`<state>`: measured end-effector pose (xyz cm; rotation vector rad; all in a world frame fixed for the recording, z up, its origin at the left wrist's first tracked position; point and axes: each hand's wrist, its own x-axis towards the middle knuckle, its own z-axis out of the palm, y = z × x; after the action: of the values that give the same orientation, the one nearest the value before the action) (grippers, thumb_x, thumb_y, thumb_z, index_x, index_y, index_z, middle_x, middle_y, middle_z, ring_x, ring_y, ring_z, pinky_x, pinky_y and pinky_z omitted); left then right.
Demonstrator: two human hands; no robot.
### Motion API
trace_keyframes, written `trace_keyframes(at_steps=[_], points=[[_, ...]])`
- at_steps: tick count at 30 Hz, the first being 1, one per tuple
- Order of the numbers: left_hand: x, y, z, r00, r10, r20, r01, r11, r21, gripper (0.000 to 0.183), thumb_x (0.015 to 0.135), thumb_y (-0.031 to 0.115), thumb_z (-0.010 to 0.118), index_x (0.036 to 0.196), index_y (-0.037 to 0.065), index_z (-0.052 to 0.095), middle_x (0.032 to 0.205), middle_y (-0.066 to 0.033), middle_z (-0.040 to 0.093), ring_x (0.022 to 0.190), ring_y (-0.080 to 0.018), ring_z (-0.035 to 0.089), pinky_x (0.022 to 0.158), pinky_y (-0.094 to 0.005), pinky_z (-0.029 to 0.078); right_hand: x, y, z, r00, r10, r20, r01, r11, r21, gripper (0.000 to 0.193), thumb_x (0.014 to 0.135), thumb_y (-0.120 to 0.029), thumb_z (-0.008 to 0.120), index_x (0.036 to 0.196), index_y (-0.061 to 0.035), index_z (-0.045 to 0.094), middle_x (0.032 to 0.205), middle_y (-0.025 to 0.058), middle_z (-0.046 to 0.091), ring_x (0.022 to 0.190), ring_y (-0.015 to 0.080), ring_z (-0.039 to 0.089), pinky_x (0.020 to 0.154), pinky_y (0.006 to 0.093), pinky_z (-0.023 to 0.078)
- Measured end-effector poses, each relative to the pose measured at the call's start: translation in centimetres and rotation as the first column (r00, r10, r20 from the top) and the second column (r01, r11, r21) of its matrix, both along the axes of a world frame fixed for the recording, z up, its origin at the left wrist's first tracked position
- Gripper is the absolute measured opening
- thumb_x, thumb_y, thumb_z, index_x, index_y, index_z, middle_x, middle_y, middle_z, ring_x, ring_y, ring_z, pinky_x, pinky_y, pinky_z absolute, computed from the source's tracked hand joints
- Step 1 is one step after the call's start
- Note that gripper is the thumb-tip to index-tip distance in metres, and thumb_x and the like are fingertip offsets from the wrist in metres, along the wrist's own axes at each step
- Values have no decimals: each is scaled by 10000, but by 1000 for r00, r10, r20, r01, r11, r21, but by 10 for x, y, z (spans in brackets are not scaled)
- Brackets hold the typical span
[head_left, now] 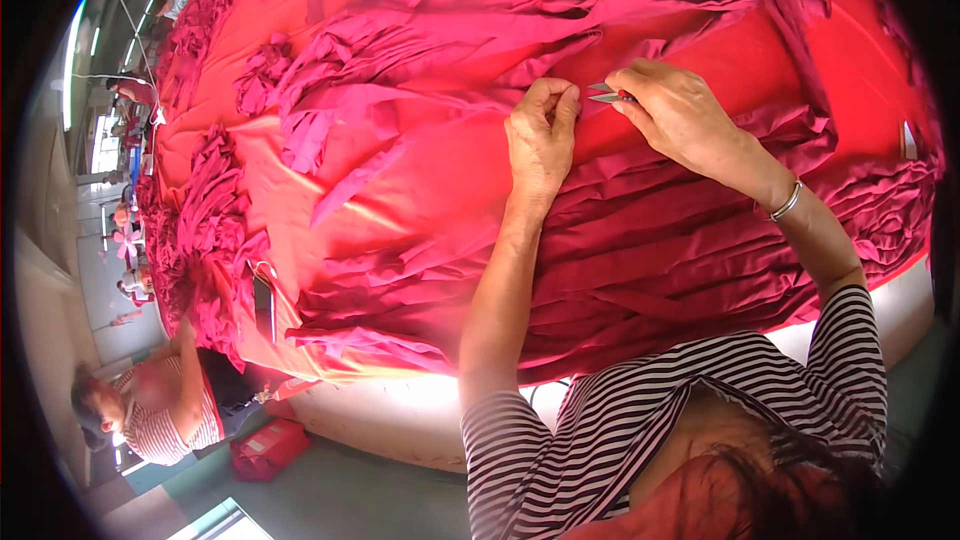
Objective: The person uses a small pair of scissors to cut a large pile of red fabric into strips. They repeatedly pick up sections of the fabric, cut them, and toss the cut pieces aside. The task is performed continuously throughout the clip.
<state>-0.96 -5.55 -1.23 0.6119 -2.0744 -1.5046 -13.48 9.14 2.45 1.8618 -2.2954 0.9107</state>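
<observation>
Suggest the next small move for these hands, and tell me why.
Probably nudge the snips slightly left, toward the left hand but clear of its skin. The right hand holds them with blades parted, pointing at the left hand's pinch across a small gap, above the red cloth. Whatever that pinch may hold is too small to make out.

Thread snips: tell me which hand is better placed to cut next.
Right, I'd judge: the right hand holds the thread snips, open and pointing toward the left hand, which is curled in a pinch.
</observation>
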Motion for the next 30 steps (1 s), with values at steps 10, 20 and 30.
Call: trace_keyframes(at_steps=[10, 20, 30], points=[[2, 0, 2, 999, 4, -35, -3, 1000, 15, 131, 948, 119, 634, 1005, 4, 655, 755, -85, 694, 696, -115, 653, 647, -263, 518, 2, -11, -6, 1000, -5, -4, 5, 997, 71, 194, 867, -79, 643, 1047, -16, 608, 898, 157, 618, 826, 371, 609, 702, 457, 495], [-1, -2, -1, 999, 41, -27, -41, 999, 16, 164, 979, 172, 599, 996, 14, 640, 716, -71, 691, 666, -121, 648, 635, -273, 510, -4, -9, -4, 998, -60, 17, 60, 998, 7, 141, 879, -99, 645, 998, -24, 659, 854, 146, 647, 784, 361, 628, 698, 437, 502], [48, -54, 42, 900, 329, 286, -33, 704, -709, 63, 830, 18, 644, 870, 52, 679, 802, -137, 692, 726, -305, 695, 674, -384, 550, -28, 31, 3, 946, -184, 267, 159, 981, 113, 151, 887, -139, 636, 985, -32, 678, 830, 152, 671, 752, 337, 635, 671, 421, 477]])
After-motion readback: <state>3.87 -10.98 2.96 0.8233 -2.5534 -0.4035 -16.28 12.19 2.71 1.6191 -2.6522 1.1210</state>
